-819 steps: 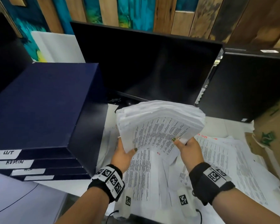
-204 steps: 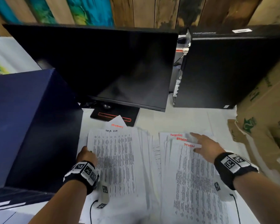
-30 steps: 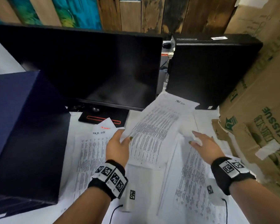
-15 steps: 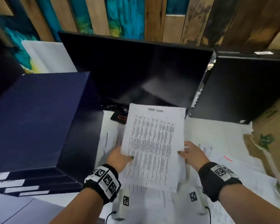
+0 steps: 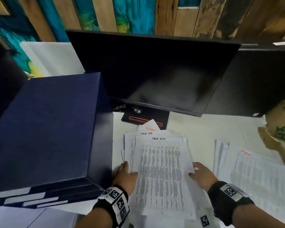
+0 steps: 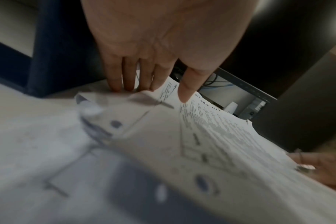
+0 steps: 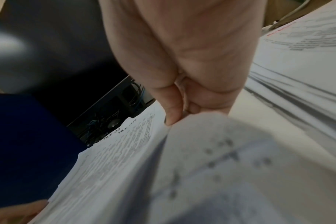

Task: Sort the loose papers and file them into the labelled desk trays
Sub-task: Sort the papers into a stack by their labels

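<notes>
A printed sheet headed in black handwriting (image 5: 161,175) lies on top of the left paper pile (image 5: 128,145) on the white desk. My left hand (image 5: 124,173) has straight fingers (image 6: 128,81) against the pile's left edge and its thumb on the sheet (image 6: 211,124). My right hand (image 5: 200,176) pinches the sheet's right edge (image 7: 115,159) between thumb (image 7: 171,118) and curled fingers. A second pile with red headings (image 5: 257,175) lies to the right. The navy stack of trays (image 5: 44,129) stands at the left, with white labels (image 5: 31,197) on its front edges.
A black monitor (image 5: 155,71) stands close behind the piles, its base (image 5: 145,117) touching the far papers. A black computer case (image 5: 262,79) and a cardboard box (image 5: 280,132) close off the right. White desk (image 5: 204,129) shows between the piles.
The sheet that both hands held up in front of the monitor half a second ago has come down onto the left pile. Both hands dropped with it to its side edges.
</notes>
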